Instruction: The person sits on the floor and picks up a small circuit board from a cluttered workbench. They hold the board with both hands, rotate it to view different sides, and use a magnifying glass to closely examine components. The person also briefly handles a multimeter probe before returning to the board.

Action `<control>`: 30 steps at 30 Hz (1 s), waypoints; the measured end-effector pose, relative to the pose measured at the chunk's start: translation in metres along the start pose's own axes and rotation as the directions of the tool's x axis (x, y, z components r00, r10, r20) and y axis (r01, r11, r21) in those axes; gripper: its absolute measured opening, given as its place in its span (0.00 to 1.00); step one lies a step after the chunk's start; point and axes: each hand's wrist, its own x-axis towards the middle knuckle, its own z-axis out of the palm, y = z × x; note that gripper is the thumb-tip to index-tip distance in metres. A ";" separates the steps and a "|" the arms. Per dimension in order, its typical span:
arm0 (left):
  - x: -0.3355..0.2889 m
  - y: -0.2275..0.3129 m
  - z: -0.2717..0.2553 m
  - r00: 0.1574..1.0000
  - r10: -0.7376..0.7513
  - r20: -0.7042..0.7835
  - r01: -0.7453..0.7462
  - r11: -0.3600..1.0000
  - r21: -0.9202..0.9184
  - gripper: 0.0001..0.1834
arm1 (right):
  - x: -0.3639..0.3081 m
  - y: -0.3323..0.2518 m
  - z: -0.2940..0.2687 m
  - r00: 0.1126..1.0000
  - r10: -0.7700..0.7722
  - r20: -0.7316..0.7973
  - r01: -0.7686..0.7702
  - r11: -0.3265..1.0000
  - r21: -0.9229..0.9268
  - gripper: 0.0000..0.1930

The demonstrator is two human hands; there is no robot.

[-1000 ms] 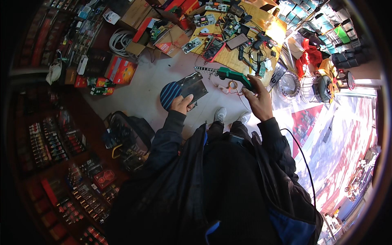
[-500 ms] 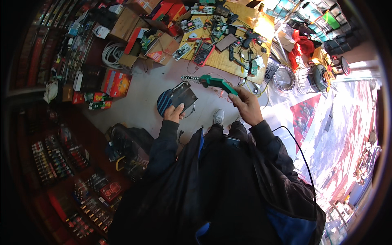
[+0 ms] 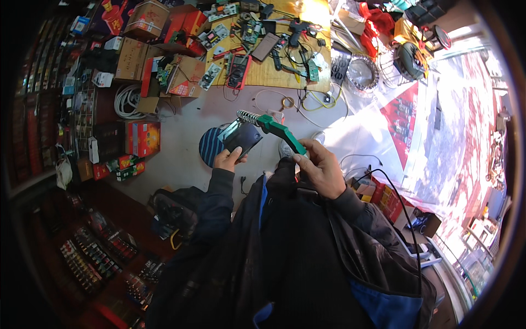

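My right hand (image 3: 323, 169) is closed round the lower end of a green angled handle (image 3: 280, 134), thumb along its top. The handle's far end meets a silver wire coil (image 3: 247, 117); what sits inside the coil is hidden. My left hand (image 3: 228, 159) grips a dark flat plate (image 3: 244, 139) by its near edge, thumb on top. A shiny metal bracket (image 3: 230, 130) runs along the plate's left side up toward the coil. Both things are held in the air over a round blue-striped seat (image 3: 209, 147).
Ahead stands a wooden table (image 3: 263, 79) crowded with circuit boards, a red multimeter (image 3: 238, 70) and a phone (image 3: 265, 47). Open cardboard boxes (image 3: 183, 77) and a coiled white cable (image 3: 127, 101) lie at left. A metal bowl (image 3: 362, 73) sits right of the table.
My right hand, with the green handle, has come nearer and lower in the picture. The left hand stays on the plate, slightly lower left. The view has shifted, with the table now higher.
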 end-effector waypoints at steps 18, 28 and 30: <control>-0.025 0.147 0.201 0.830 0.245 0.501 -0.224 0.969 -0.103 0.16 | -0.062 -0.160 -0.191 0.940 -0.191 -0.282 0.117 0.959 -0.259 0.18; -0.034 0.154 0.195 0.914 0.244 0.324 -0.168 0.955 -0.244 0.17 | -0.040 -0.146 -0.170 0.936 -0.346 -0.065 0.347 0.938 0.008 0.26; -0.039 0.143 0.185 0.955 0.157 0.252 -0.069 0.943 -0.326 0.18 | -0.030 -0.136 -0.150 0.920 -0.390 0.033 0.387 0.919 0.072 0.27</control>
